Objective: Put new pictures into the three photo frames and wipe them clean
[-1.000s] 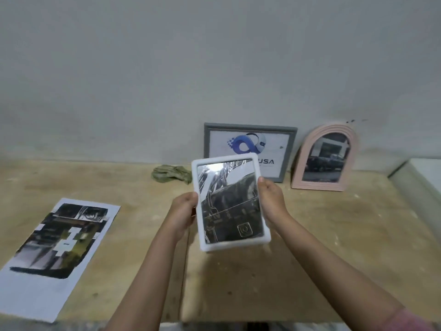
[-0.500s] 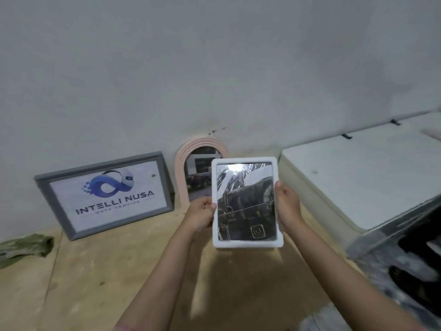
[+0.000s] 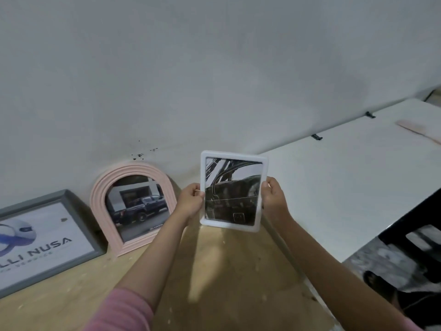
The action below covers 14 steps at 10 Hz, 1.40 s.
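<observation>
I hold a white rectangular photo frame (image 3: 233,191) upright above the wooden table, close to the wall; it shows a dark black-and-white picture. My left hand (image 3: 191,201) grips its left edge and my right hand (image 3: 273,197) grips its right edge. To its left a pink arched frame (image 3: 100,204) with a picture of a dark pickup truck leans on the wall. Further left a grey frame (image 3: 76,223) with a blue logo and the letters "NUSA" also leans there, cut off by the image edge.
The wooden table (image 3: 214,271) ends against a grey wall (image 3: 214,80). A white flat surface (image 3: 346,187) adjoins it on the right, with a pale strip (image 3: 417,130) lying at its far end. A dark object (image 3: 420,240) stands low on the right.
My view has swung right: the cloth and the printed sheet left the picture and the grey frame slid to the left edge. Both hands carried the white frame to the right of the pink frame.
</observation>
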Tool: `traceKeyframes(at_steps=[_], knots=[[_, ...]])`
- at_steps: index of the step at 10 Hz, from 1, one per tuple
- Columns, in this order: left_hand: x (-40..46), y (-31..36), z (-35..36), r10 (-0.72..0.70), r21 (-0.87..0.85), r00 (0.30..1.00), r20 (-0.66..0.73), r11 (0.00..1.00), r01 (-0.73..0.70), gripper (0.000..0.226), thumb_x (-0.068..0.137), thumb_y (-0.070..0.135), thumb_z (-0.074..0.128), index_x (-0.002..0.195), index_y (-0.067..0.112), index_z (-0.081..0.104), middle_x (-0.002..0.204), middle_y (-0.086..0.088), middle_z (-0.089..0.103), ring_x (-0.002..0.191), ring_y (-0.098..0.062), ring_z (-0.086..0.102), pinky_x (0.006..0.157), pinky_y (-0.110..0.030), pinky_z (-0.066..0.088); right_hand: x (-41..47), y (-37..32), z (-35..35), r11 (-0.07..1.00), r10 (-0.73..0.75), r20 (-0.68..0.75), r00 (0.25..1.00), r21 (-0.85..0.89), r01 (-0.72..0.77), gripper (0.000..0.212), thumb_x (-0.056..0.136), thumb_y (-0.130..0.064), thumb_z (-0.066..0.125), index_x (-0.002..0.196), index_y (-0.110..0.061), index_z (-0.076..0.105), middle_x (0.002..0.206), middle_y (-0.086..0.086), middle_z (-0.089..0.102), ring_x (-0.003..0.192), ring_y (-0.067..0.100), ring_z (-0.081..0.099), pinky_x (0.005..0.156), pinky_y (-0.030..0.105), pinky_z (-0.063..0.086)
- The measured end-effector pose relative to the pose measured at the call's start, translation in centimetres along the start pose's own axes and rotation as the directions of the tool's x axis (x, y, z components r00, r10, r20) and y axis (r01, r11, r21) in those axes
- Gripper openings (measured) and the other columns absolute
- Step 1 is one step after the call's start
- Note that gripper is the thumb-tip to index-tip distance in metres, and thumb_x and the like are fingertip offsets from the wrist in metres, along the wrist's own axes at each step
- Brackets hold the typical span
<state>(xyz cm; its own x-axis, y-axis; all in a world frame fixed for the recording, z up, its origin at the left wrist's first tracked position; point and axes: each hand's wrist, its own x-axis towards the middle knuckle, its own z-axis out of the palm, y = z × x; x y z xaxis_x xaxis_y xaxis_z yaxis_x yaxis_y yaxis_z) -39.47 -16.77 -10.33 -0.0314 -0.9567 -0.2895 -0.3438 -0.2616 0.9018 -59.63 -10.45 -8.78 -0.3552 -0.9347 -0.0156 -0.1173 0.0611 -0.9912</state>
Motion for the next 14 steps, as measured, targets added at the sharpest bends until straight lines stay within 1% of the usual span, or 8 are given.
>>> traceKeyframes(at_steps=[1, 3, 6, 8, 10, 11, 13, 14], knots=[[1.4, -0.6, 0.5, -0.029, 0.019, 0.999, 0.038, 0.999, 0.028, 0.021, 0.094, 0.004, 0.046, 0.091, 0.019, 0.061, 0.097, -0.012, 0.065, 0.1, -0.035, 0.061, 0.093, -0.05, 0.05, 1.2, 1.6, 0.3, 0.997, 0.074, -0.006, 0.997, 0.002, -0.073, 0.019, 0.095, -0.009, 0.034, 0.096, 0.001, 0.05, 0.082, 0.012, 0.061, 0.075, 0.022, 0.058, 0.075, 0.042, 0.052], [1.3, -2.2, 0.5, -0.057, 0.015, 0.994, 0.089, 0.998, 0.056, 0.02, 0.095, -0.001, 0.043, 0.099, 0.012, 0.057, 0.086, -0.004, 0.061, 0.09, -0.026, 0.059, 0.092, -0.042, 0.05, 0.5, 4.1, 0.8, 0.987, 0.157, 0.008, 0.988, 0.037, -0.157, 0.018, 0.099, -0.019, 0.039, 0.1, -0.018, 0.056, 0.091, 0.008, 0.063, 0.084, 0.022, 0.062, 0.075, 0.038, 0.052], [0.2, -4.4, -0.6, -0.087, 0.079, 0.99, 0.109, 0.994, 0.079, 0.018, 0.095, 0.004, 0.044, 0.104, 0.013, 0.057, 0.102, -0.012, 0.062, 0.102, -0.032, 0.059, 0.095, -0.047, 0.049, -1.5, 5.4, 2.0, 0.987, 0.163, -0.017, 0.987, -0.009, -0.163, 0.02, 0.1, -0.027, 0.039, 0.095, -0.014, 0.053, 0.087, 0.008, 0.061, 0.082, 0.022, 0.06, 0.075, 0.038, 0.05], [-0.8, -5.2, -0.8, -0.12, 0.074, 0.993, 0.009, 0.99, 0.119, 0.012, 0.096, 0.007, 0.046, 0.096, 0.013, 0.056, 0.098, -0.01, 0.06, 0.094, -0.027, 0.056, 0.088, -0.038, 0.046, -2.8, 4.4, 2.9, 0.99, 0.137, -0.033, 0.99, -0.029, -0.138, 0.025, 0.098, -0.012, 0.035, 0.081, -0.008, 0.052, 0.074, 0.004, 0.057, 0.069, 0.017, 0.054, 0.066, 0.03, 0.047], [-3.1, -4.6, -0.2, -0.17, 0.036, 0.976, -0.133, 0.984, 0.176, 0.037, 0.096, 0.018, 0.051, 0.129, 0.003, 0.047, 0.125, -0.012, 0.054, 0.116, -0.028, 0.051, 0.098, -0.034, 0.04, -4.1, 3.6, 3.1, 0.986, 0.16, -0.069, 0.985, -0.036, -0.163, 0.025, 0.094, -0.016, 0.036, 0.078, -0.018, 0.056, 0.078, 0.004, 0.06, 0.074, 0.021, 0.057, 0.069, 0.036, 0.048], [-3.8, -4.5, 0.0, -0.169, 0.011, 0.972, -0.165, 0.985, 0.173, 0.046, 0.094, 0.025, 0.054, 0.133, 0.003, 0.043, 0.132, -0.011, 0.051, 0.12, -0.027, 0.05, 0.099, -0.033, 0.039, -3.9, 3.8, 3.3, 0.992, 0.122, -0.081, 0.989, -0.025, -0.125, 0.024, 0.084, -0.029, 0.039, 0.083, -0.015, 0.06, 0.079, 0.003, 0.066, 0.075, 0.022, 0.062, 0.077, 0.044, 0.052], [-6.1, -4.1, 0.3, -0.152, -0.078, 0.968, -0.2, 0.987, 0.139, 0.047, 0.092, 0.03, 0.059, 0.129, 0.003, 0.045, 0.118, -0.008, 0.054, 0.096, -0.017, 0.048, 0.085, -0.026, 0.039, -5.4, 4.0, 3.4, 0.993, 0.12, -0.088, 0.989, 0.014, -0.119, 0.031, 0.092, -0.033, 0.049, 0.111, -0.01, 0.056, 0.095, 0.004, 0.067, 0.089, 0.021, 0.066, 0.085, 0.048, 0.054], [-7.2, -4.3, 0.0, -0.15, -0.099, 0.968, -0.201, 0.986, 0.132, 0.053, 0.091, 0.034, 0.06, 0.132, 0.005, 0.043, 0.113, -0.004, 0.05, 0.099, -0.018, 0.05, 0.09, -0.027, 0.04, -6.5, 2.7, 3.8, 0.99, 0.135, -0.125, 0.983, -0.014, -0.138, 0.025, 0.094, -0.036, 0.051, 0.109, -0.015, 0.055, 0.095, 0.003, 0.064, 0.091, 0.024, 0.064, 0.085, 0.045, 0.053]])
